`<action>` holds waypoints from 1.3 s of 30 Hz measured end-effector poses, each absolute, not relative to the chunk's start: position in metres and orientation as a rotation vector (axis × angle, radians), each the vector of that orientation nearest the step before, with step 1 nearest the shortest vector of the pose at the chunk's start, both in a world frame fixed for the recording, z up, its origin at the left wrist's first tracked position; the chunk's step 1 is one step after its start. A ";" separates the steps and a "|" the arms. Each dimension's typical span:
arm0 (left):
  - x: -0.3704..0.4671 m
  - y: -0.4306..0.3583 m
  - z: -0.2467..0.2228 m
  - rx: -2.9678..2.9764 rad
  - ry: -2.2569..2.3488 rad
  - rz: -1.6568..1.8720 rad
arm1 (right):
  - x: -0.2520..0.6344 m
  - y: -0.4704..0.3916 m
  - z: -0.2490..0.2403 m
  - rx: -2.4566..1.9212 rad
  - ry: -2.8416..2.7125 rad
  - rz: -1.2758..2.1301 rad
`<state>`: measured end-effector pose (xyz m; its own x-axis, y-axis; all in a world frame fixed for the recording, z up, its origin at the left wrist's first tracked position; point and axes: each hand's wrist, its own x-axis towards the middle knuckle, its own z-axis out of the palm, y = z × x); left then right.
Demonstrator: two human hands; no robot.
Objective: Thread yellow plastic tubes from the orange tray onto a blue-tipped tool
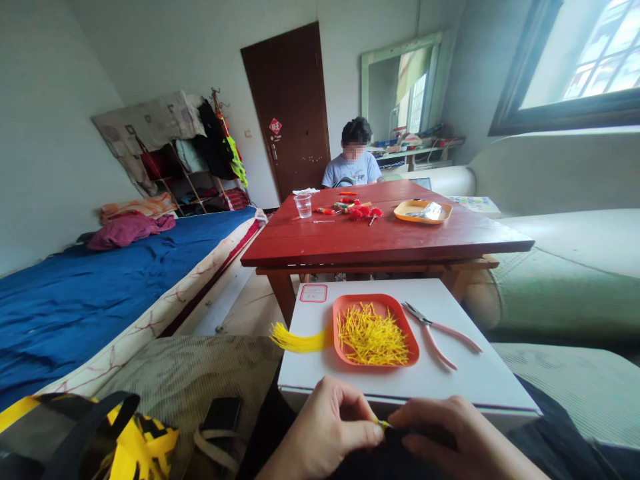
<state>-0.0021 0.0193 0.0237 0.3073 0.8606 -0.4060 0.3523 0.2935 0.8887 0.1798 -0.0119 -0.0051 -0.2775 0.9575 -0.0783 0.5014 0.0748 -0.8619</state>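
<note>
Close to my body, in front of the white box point(310, 363), both hands meet at a small yellow strand point(383, 424). My left hand point(333, 427) pinches it between thumb and forefinger. The fingertips of my right hand point(445, 427) close on its other end, partly hidden. On the box sits an orange-red tray point(411, 333) piled with short yellow strands point(373, 337). A bundle of longer yellow strands point(300, 341) lies left of the tray. Pliers with pink handles point(440, 347) rest to its right, jaws apart.
Beyond the box stands a red table point(310, 243) with a clear cup point(303, 206), red fluffy pieces point(363, 212) and a yellow tray point(423, 221). A person point(353, 167) sits behind it. A blue-covered bed point(125, 280) is left; a bag point(135, 447) and phone point(223, 413) lie nearby.
</note>
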 end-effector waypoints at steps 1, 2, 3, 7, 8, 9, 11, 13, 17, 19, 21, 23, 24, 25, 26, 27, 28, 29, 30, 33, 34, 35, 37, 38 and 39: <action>-0.003 0.018 0.024 1.341 1.306 0.502 | 0.180 -0.012 -0.004 -1.442 -1.829 1.131; -0.003 0.017 0.024 1.374 1.320 0.496 | 0.180 -0.012 -0.004 -1.437 -1.823 1.135; -0.003 0.017 0.024 1.391 1.316 0.488 | 0.180 -0.012 -0.003 -1.433 -1.819 1.140; -0.003 0.019 0.024 1.302 1.201 0.422 | 0.182 -0.012 0.000 -1.425 -1.868 1.162; -0.003 0.021 0.024 1.261 1.169 0.403 | 0.182 -0.012 0.001 -1.428 -1.890 1.173; -0.002 0.022 0.024 1.221 1.143 0.387 | 0.182 -0.012 0.001 -1.434 -1.908 1.179; -0.002 0.024 0.024 1.145 1.117 0.375 | 0.183 -0.012 0.002 -1.449 -1.918 1.182; -0.001 0.024 0.022 1.084 1.107 0.380 | 0.182 -0.013 0.004 -1.464 -1.891 1.185; 0.000 0.022 0.018 1.039 1.097 0.420 | 0.181 -0.014 0.005 -1.503 -1.830 1.215; -0.001 0.020 0.018 1.088 1.123 0.448 | 0.181 -0.014 0.004 -1.496 -1.815 1.206; -0.001 0.019 0.019 1.159 1.156 0.470 | 0.180 -0.015 0.002 -1.471 -1.803 1.198; -0.002 0.018 0.021 1.189 1.164 0.468 | 0.180 -0.015 0.000 -1.453 -1.804 1.194; -0.002 0.018 0.021 1.173 1.153 0.453 | 0.180 -0.015 -0.001 -1.450 -1.805 1.194; -0.002 0.019 0.021 1.143 1.139 0.437 | 0.180 -0.015 -0.001 -1.443 -1.800 1.200; -0.002 0.019 0.020 1.108 1.123 0.425 | 0.180 -0.015 0.000 -1.435 -1.792 1.212; -0.002 0.020 0.019 1.074 1.108 0.421 | 0.181 -0.015 0.000 -1.427 -1.779 1.227; -0.001 0.021 0.017 1.039 1.094 0.422 | 0.181 -0.015 0.000 -1.420 -1.763 1.244; -0.001 0.021 0.016 1.011 1.080 0.428 | 0.181 -0.016 0.001 -1.409 -1.746 1.261; 0.000 0.021 0.014 0.989 1.066 0.437 | 0.181 -0.016 0.001 -1.397 -1.727 1.278; 0.002 0.020 0.010 0.949 1.025 0.469 | 0.183 -0.018 -0.002 -1.380 -1.671 1.308; 0.002 0.020 0.009 0.943 1.023 0.484 | 0.183 -0.018 -0.004 -1.372 -1.646 1.310; 0.003 0.019 0.008 0.944 1.026 0.505 | 0.184 -0.018 -0.007 -1.362 -1.625 1.315; 0.003 0.018 0.008 0.951 1.048 0.568 | 0.184 -0.017 -0.012 -1.311 -1.583 1.350; 0.003 0.017 0.008 0.957 1.057 0.586 | 0.184 -0.017 -0.014 -1.273 -1.565 1.379; 0.004 0.017 0.008 0.960 1.060 0.592 | 0.185 -0.017 -0.017 -1.241 -1.552 1.407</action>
